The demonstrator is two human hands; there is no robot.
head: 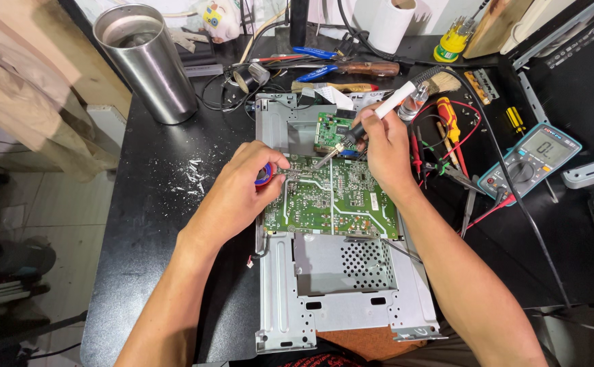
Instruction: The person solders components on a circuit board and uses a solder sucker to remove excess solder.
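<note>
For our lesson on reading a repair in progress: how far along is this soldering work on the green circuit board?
Done: the green circuit board lies exposed on its grey metal chassis.

In hand: the right hand holds the white-handled soldering iron, tip at the board's upper edge; the left hand holds a small blue solder reel alongside.

Left: which joints remain cannot be told.

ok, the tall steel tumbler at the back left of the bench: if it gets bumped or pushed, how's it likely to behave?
The steel tumbler is tall against its base and widens toward the top, so a nudge near the rim would probably tip it rather than slide it. Its smooth metal wall looks rigid, likely slick to grip. If it fell, the round body would probably roll across the black table. How full it is cannot be told.
</note>
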